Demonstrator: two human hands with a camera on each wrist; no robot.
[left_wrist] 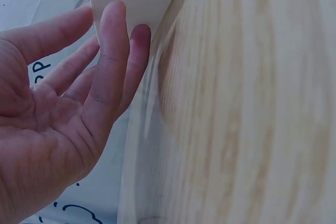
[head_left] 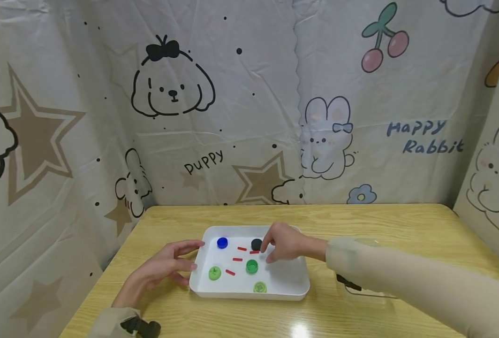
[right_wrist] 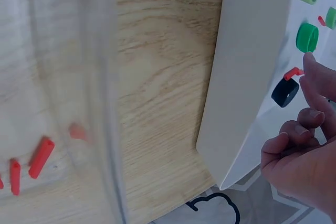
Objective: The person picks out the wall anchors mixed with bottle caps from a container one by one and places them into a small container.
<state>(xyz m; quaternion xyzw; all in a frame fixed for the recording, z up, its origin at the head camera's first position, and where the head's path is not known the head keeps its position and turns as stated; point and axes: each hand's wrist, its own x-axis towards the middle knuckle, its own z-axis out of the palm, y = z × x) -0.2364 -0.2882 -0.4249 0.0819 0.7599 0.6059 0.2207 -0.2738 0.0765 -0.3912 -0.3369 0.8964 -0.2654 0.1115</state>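
Right hand (head_left: 286, 241): reaching in from frame right, fingertips down, thumb and index parted, no hold visible; contact with small red stick (head_left: 254, 252) can't tell. Stick: lower centre, inside white rectangular tray (head_left: 287, 279), beside round black cap (head_left: 256, 244), long axis near left-right. Left hand (head_left: 165, 263): fingers loosely spread, touching tray's left edge.

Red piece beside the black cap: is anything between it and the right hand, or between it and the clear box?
Nothing visible separates the red piece from the right hand; the black cap sits close beside it. Toward the clear box, the right-hand wall of the white tray stands in between.
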